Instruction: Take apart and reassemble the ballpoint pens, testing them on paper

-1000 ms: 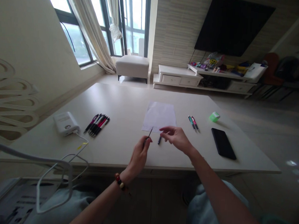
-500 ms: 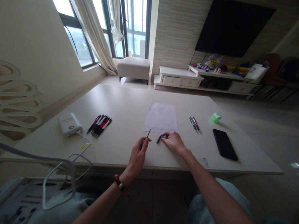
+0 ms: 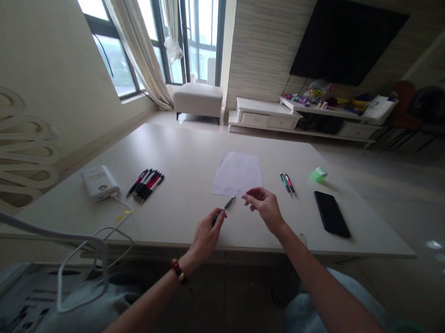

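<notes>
My left hand [image 3: 208, 233] is closed around a dark pen [image 3: 226, 207] that points up and to the right, over the near middle of the white table [image 3: 193, 155]. My right hand [image 3: 264, 207] hovers just right of the pen's tip, thumb and forefinger pinched together; whether they hold anything I cannot make out. A sheet of white paper [image 3: 238, 173] lies just beyond both hands.
A bundle of several pens [image 3: 146, 184] and a white box [image 3: 98, 182] with a cable lie at left. Two pens [image 3: 288, 183], a green block [image 3: 318, 174] and a black phone [image 3: 332, 212] lie at right. A small ring-like thing [image 3: 303, 237] lies near the front edge.
The thin refill in my left hand now sits inside the pen barrel that my right hand picked off the table. My right hand has lifted and drawn slightly right.
</notes>
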`<state>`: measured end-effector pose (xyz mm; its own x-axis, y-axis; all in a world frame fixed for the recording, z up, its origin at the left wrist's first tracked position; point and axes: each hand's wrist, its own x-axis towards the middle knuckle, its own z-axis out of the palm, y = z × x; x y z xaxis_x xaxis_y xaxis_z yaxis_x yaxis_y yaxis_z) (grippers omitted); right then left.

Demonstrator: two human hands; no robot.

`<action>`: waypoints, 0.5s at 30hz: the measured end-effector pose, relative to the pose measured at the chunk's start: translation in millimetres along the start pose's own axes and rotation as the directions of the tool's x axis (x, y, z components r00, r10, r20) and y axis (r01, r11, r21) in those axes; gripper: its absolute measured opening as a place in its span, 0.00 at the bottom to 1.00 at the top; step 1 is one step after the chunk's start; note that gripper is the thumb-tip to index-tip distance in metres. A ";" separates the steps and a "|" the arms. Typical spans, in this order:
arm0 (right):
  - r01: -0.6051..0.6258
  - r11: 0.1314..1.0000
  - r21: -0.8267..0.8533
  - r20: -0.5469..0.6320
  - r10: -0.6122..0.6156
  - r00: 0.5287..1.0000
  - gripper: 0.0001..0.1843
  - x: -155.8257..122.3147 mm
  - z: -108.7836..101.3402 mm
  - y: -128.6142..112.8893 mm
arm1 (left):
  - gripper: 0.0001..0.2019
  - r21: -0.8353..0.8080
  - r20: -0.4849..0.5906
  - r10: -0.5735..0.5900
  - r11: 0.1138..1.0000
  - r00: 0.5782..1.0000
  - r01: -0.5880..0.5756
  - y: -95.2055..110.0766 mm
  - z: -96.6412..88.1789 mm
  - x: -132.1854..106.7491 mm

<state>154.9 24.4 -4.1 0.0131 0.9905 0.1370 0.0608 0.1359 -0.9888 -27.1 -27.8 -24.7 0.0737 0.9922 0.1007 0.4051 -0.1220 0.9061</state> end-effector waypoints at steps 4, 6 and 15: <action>0.033 0.998 0.048 0.005 -0.033 0.999 0.17 -13.4 2.3 -15.7 | 0.16 0.010 0.016 0.007 1.000 1.000 -0.007 -0.1 1.2 -0.6; 0.043 0.998 0.050 0.007 -0.044 0.999 0.17 -15.5 3.6 -16.2 | 0.15 0.022 0.025 0.019 1.000 1.000 -0.020 0.1 1.7 -1.0; 0.003 0.999 0.032 0.120 -0.007 0.993 0.16 -14.9 10.7 -5.5 | 0.14 0.057 0.043 0.053 0.997 0.998 -0.056 -0.2 2.7 -1.8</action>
<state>143.7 9.2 -1.2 -0.1071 0.9849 0.1362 0.0285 0.1399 -0.9898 -24.9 -29.7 -26.2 0.1340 0.9823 0.1311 0.4515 -0.1783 0.8743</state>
